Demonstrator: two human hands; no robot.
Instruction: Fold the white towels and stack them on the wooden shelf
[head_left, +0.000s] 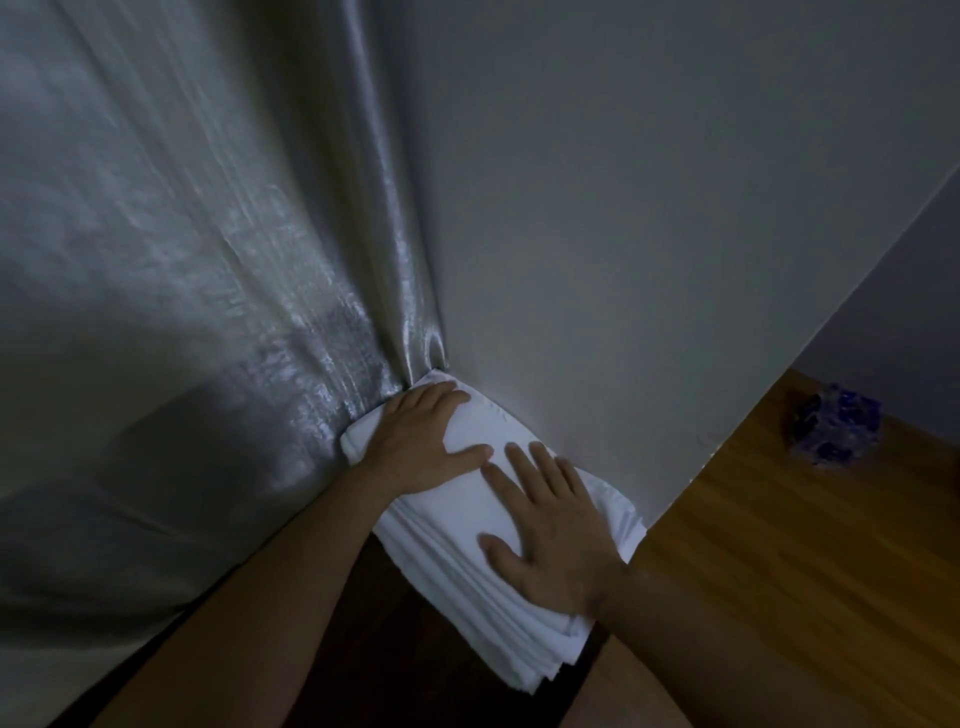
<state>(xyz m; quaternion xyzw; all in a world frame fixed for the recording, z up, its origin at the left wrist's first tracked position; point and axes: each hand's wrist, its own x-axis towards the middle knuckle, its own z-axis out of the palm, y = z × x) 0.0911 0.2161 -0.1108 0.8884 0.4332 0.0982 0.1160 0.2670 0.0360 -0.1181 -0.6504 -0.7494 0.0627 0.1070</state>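
A stack of folded white towels (457, 551) lies on a dark wooden shelf (363, 665), pushed into the corner between a curtain and a wall. My left hand (421, 441) lies flat on the far end of the top towel, fingers straight. My right hand (550, 530) presses flat on the near half of the stack, fingers spread. Several folded layers show at the stack's near edge.
A shiny grey curtain (208, 286) hangs on the left. A pale wall (623, 234) stands behind the towels. To the right is a lighter wooden surface (779, 571) with a small blue and clear object (836, 426) on it.
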